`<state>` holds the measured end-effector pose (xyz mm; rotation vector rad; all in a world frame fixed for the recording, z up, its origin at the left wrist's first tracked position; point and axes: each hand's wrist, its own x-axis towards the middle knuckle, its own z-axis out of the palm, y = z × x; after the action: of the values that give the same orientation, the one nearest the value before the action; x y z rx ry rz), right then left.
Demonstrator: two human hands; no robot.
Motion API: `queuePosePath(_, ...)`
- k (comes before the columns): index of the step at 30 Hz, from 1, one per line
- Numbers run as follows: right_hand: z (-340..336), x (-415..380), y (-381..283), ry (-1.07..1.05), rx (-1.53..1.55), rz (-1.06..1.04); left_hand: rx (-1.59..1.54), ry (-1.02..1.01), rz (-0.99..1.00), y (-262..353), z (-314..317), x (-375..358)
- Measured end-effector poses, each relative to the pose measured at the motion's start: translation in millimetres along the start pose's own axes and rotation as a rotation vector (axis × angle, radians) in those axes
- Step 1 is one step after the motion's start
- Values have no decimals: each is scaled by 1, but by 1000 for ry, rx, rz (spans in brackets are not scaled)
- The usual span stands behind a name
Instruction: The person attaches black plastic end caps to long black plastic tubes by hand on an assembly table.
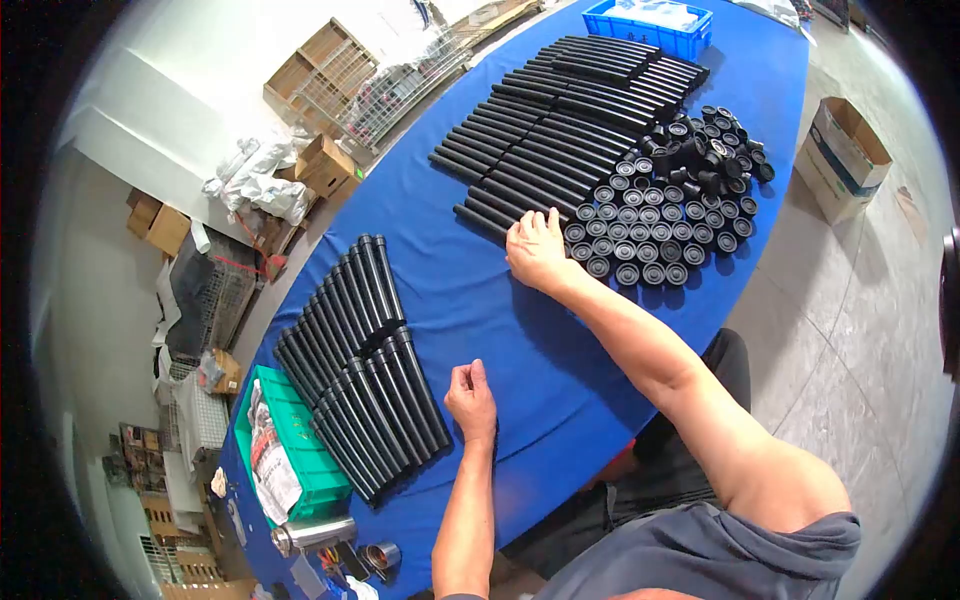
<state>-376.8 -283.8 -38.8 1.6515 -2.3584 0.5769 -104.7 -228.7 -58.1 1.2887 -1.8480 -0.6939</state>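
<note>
Nearest is the left hand (470, 398), fingers curled together and holding nothing, beside the near stack of tubes (362, 365). Right hand (535, 250) lies with fingers apart on a tube of the far stack (560, 125), next to the caps (650, 225). A careless pull could roll neighbouring tubes away.

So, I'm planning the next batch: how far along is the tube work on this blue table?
Done, it seems: two rows of black tubes lie beside the green bin, near the left hand, which looks closed and empty. In hand: the right hand reaches the nearest tube in the larger stack. Left: that stack, still bigger than the finished rows, and the black caps beside it.
</note>
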Motion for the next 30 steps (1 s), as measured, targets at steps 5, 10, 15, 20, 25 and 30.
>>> queuePosePath(5,-19,-2,-5,-151,26,-58,3,12,28,2,1,0)
queuePosePath(10,-13,3,-3,-44,-39,37,0,20,34,8,1,-1)
queuePosePath(15,-33,13,2,-280,10,81,2,13,35,9,0,0)
queuePosePath(20,-24,15,3,-282,75,0,-5,11,30,5,0,-1)
queuePosePath(25,-30,14,-1,-209,-2,80,-30,-4,7,6,-1,-1)
queuePosePath(30,-15,21,3,-306,130,46,-23,8,23,6,0,-1)
